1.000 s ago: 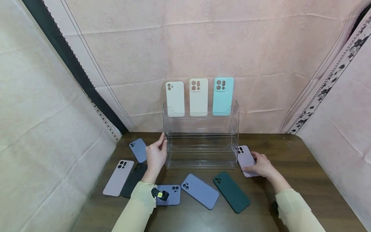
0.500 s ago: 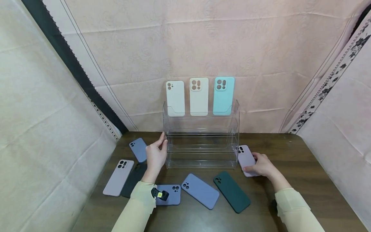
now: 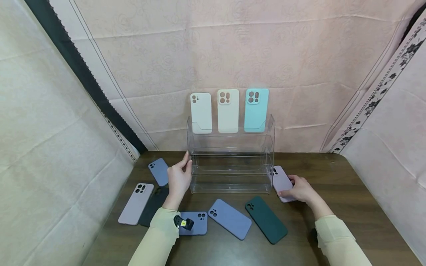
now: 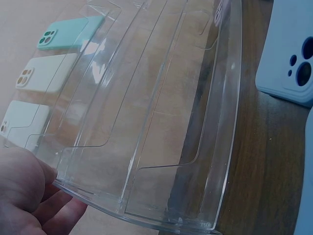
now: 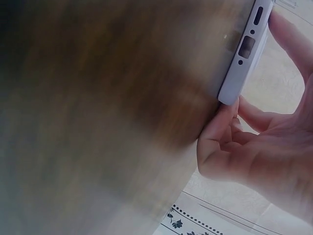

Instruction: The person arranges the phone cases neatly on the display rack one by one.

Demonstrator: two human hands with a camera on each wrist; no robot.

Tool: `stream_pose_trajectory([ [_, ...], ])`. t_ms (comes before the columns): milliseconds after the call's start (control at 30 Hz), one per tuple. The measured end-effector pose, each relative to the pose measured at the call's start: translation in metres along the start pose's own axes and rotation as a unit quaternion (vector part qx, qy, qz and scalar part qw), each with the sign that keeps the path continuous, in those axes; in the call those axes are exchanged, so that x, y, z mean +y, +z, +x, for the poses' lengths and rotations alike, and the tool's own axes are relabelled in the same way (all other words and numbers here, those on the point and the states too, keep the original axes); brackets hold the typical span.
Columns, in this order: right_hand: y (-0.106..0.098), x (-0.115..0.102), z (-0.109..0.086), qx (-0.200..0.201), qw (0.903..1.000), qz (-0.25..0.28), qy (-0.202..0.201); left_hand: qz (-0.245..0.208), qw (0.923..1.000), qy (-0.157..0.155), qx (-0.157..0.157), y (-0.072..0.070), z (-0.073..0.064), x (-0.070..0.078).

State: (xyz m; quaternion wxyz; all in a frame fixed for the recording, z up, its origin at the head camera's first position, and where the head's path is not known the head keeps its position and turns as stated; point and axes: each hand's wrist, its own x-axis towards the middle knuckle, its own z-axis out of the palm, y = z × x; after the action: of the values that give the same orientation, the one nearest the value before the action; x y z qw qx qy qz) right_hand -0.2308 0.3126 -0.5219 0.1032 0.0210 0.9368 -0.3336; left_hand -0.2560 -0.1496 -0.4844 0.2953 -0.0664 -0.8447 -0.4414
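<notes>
A clear acrylic tiered display stand (image 3: pixel 229 188) is at the back middle of the table. My left hand (image 3: pixel 178 179) pinches its left side; in the left wrist view the thumb lies on the clear edge with fingers behind. A white phone case (image 3: pixel 201 118), a cream one (image 3: pixel 228 116) and a turquoise one (image 3: pixel 256 114) stand upright in its top tier. Right of the stand, my right hand (image 3: pixel 299 190) grips the lower part of a lilac phone case (image 3: pixel 281 183) between thumb and fingers. That case's bottom edge, with port cutouts, shows in the right wrist view.
On the wooden table (image 3: pixel 213 255) lie a small blue case (image 3: pixel 159 172), a pale lilac case (image 3: pixel 135 205), a black case (image 3: pixel 154 207) and a dark green case (image 3: pixel 266 220). Two periwinkle cases, one tilted (image 3: pixel 230 219) and one level (image 3: pixel 199 224), lie in front. Cloth hangs around.
The lilac phone case in my right hand has shifted very slightly toward the stand. My left hand keeps its place on the stand's side.
</notes>
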Motion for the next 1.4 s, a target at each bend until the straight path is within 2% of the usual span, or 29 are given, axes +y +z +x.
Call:
stream_pose_trajectory([
  [500, -0.001, 0.003, -0.002, 0.005, 1.0, -0.002, 0.007, 0.007, 1.0, -0.001, -0.003, -0.001, -0.001, 0.0],
  [767, -0.011, 0.007, -0.005, 0.001, 0.9997, 0.017, 0.015, 0.009, 0.9999, -0.003, -0.007, -0.001, 0.0, 0.0],
  [900, -0.015, 0.012, -0.007, -0.004, 0.9989, 0.043, 0.02, 0.009, 0.9999, -0.006, -0.008, -0.001, 0.0, 0.0],
  [1133, -0.022, 0.02, -0.011, -0.026, 0.9902, 0.131, 0.039, 0.014, 0.9999, -0.004, -0.005, -0.001, 0.001, 0.002],
  [1400, -0.025, 0.025, -0.016, -0.023, 0.9825, 0.179, 0.046, 0.01, 0.9999, -0.006, -0.004, -0.001, 0.001, 0.003],
])
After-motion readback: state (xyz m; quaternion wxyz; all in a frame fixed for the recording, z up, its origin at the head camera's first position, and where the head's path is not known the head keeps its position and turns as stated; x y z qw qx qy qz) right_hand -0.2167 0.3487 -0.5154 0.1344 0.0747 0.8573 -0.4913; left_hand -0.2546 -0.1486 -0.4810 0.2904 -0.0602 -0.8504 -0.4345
